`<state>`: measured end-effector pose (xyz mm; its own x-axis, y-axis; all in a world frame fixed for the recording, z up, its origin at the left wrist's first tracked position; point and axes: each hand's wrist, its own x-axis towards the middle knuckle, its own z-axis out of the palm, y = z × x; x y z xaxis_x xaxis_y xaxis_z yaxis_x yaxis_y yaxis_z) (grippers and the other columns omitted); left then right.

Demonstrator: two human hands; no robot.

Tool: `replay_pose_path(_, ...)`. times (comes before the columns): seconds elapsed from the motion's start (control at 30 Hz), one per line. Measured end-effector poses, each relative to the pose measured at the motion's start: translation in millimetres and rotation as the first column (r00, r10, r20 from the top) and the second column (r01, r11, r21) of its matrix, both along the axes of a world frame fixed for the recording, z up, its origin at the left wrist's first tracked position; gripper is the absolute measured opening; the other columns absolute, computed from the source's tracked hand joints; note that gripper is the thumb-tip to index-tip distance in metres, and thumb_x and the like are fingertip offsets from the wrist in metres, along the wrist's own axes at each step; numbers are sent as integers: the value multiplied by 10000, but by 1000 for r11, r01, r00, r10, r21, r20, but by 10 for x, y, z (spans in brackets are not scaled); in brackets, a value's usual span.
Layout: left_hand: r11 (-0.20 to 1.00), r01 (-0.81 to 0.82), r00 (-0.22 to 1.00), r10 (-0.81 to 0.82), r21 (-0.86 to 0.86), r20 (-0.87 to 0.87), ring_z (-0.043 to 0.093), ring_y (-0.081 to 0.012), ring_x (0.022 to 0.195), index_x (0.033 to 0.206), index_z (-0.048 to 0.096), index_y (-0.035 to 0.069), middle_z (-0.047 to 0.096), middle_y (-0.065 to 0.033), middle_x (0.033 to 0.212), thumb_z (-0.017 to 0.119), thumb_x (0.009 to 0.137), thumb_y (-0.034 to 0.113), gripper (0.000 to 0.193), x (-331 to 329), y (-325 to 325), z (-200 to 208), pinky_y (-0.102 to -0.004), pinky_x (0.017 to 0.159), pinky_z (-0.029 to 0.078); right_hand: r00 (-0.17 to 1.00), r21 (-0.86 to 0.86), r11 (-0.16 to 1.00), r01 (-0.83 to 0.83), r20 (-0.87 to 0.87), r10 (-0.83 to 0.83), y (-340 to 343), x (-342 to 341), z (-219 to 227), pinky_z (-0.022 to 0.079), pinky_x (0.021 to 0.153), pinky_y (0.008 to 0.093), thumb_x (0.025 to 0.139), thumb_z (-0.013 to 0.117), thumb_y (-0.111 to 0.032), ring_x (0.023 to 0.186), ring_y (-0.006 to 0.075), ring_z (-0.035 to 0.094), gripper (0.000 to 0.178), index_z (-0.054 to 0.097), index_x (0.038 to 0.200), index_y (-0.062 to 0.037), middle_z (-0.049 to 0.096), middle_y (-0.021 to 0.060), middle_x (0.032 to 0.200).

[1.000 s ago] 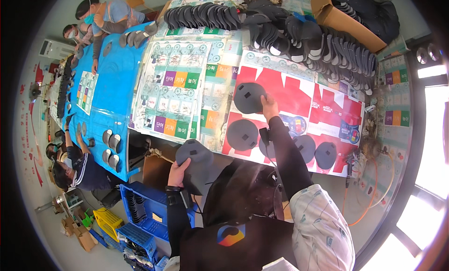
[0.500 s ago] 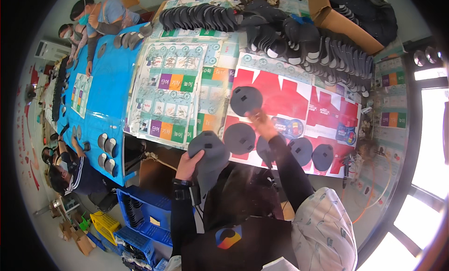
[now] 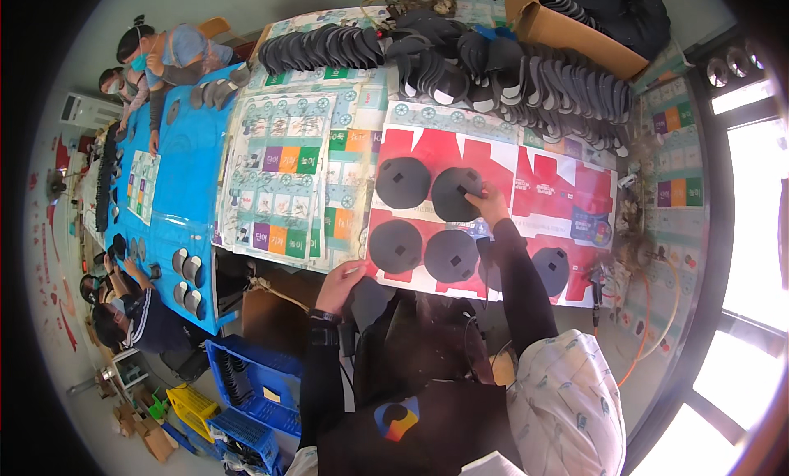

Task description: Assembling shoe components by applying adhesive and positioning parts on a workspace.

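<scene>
R hand (image 3: 491, 203) just brought a dark disc (image 3: 450, 198) onto the red sheet (image 3: 481, 152), fingers pinched on its edge, so top row = 2 now. L hand's (image 3: 339, 287) hold: can't tell.

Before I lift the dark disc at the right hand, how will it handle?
The dark disc looks thin, so probably light for its width. Its broad, flat-looking shape makes rolling unlikely once laid down. The matte surface suggests decent grip.

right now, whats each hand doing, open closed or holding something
Left hand: cannot tell whether it is open or gripping anything.
Right hand: closed, holding a dark grey rounded piece.
</scene>
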<state>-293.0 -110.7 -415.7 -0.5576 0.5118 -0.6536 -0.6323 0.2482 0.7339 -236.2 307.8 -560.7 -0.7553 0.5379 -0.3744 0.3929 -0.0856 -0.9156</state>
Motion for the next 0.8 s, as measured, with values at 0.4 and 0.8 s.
replay_pose_path(0.4,969,-243,970,242,44,37,669,-157,1015,1374,578,-32,681,-100,1186,712,931,17,466,161,-213,292,-305,939,540,997,180,981,-72,-23,77,273,-140,-519,577,774,396,791,847,-183,874,277,740,424,670,1131,-1,744,175,940)
replay_pose_path(0.8,993,-14,965,45,121,-258,648,-92,937,1146,664,-25,703,-32,1044,749,917,62,259,343,1359,388,-258,831,523,789,-371,710,-599,-427,442,-412,790,1333,504,1005,361,887,820,-360,1236,194,595,653,562,1406,-61,637,119,1326)
